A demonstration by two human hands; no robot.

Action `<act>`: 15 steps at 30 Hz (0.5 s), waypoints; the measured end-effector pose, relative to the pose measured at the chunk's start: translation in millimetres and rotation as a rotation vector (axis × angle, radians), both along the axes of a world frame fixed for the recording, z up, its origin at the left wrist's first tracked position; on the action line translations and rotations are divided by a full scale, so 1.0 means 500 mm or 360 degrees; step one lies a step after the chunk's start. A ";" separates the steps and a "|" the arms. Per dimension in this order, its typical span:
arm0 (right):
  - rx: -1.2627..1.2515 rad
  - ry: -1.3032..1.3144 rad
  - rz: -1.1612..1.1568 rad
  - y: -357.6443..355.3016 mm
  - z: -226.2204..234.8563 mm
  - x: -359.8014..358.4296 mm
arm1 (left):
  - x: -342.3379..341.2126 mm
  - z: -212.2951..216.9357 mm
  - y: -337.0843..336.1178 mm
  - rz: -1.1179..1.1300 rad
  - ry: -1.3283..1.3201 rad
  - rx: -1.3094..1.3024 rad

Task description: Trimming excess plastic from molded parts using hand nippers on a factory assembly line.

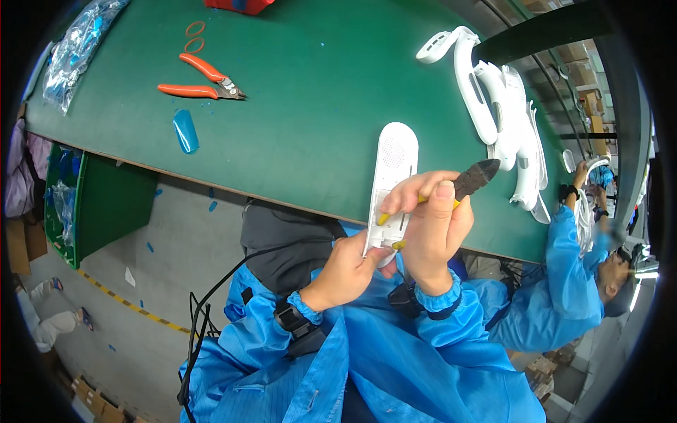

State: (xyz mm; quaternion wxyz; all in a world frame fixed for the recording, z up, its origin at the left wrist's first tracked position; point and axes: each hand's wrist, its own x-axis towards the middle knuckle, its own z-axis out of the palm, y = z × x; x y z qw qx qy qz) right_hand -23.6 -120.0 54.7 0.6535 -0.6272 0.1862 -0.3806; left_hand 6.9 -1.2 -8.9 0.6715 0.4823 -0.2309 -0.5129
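A long white plastic housing (396, 151) with rounded ends and small perforations is gripped near its lower end by my left hand (343, 271), at the table's front edge. My right hand (436, 229) is closed around pliers (477, 178) with dark jaws and yellow handles. Those jaws point up and right, away from the housing. The yellow handle ends lie over the housing's lower part, where my fingers hide some of it. Whether the handles touch the plastic, I cannot tell.
Orange-handled cutters (204, 84), red rings (194, 37) and a blue plastic piece (185, 132) lie on the green table (303, 106). White curved parts (504, 116) are heaped at right. A bag (81, 49) sits far left. A co-worker in blue (550, 303) works at right.
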 end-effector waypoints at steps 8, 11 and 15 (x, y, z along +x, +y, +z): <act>-0.0040 -0.0010 0.0014 0.004 -0.005 0.001 | 0.008 0.004 0.006 -0.0035 0.0033 -0.0024; -0.0061 -0.0014 0.0035 -0.001 -0.004 -0.002 | 0.010 0.006 0.000 -0.0033 0.0044 0.0016; -0.0148 -0.0055 0.0064 0.017 -0.015 -0.010 | 0.006 0.001 0.005 0.0005 -0.0101 0.0018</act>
